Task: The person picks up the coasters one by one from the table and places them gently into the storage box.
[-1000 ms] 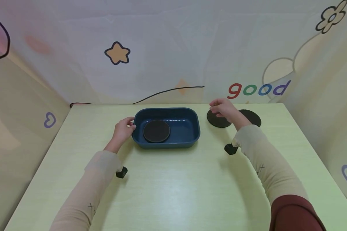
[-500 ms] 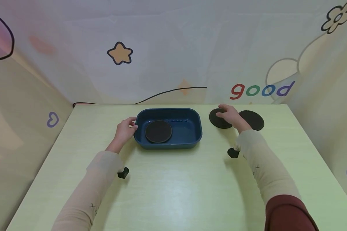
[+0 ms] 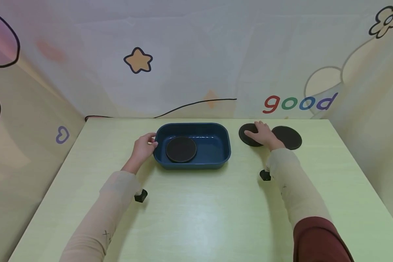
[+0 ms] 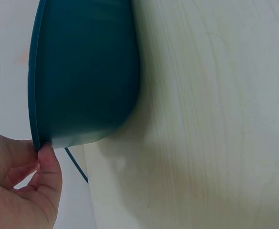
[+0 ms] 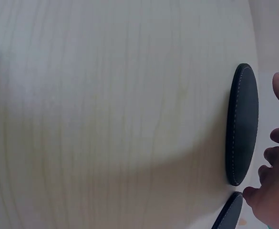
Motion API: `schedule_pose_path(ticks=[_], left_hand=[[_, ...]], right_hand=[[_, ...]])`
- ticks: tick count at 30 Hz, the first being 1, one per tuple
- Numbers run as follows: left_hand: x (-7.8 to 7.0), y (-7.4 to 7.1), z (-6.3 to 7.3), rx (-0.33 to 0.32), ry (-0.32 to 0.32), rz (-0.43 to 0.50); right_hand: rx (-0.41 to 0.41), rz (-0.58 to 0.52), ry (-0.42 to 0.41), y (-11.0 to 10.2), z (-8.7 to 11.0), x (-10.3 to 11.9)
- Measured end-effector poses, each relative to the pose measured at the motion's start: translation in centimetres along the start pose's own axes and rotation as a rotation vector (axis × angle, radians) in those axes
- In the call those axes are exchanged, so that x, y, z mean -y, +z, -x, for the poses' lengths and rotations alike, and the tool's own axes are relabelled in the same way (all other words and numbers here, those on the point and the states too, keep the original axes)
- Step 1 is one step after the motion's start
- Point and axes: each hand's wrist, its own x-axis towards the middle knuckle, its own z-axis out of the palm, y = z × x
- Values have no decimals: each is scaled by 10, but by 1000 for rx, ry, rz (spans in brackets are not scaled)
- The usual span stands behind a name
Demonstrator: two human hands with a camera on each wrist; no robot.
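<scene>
A deep blue rectangular dish [image 3: 213, 145] stands on the table, with one round black coaster [image 3: 181, 149] lying flat in its left half. My left hand [image 3: 143, 147] pinches the dish's left rim between thumb and fingers; the left wrist view shows this grip on the dish wall [image 4: 87, 71]. Over to the right, my right hand [image 3: 264, 135] is above a second black coaster [image 3: 249, 127], thumb and fingers spread. In the right wrist view that stitched coaster [image 5: 244, 126] lies on the table below the fingers, with a gap between.
A third black coaster [image 3: 287, 138] lies just right of the one under my right hand, partly behind the wrist. Behind the pale wooden table [image 3: 196, 203] hangs a printed cloth backdrop [image 3: 190, 58], with more cloth along both sides.
My right hand has come down towards the coaster beside the dish, its fingers opening out. The left hand keeps its pinch on the rim. The head view has turned slightly left.
</scene>
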Motion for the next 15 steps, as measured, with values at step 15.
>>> schedule_pose_path(ticks=[15], left_hand=[[2,1,-2,-1,-2,-8]], right_hand=[[-9,113,38,6,-6,-1]])
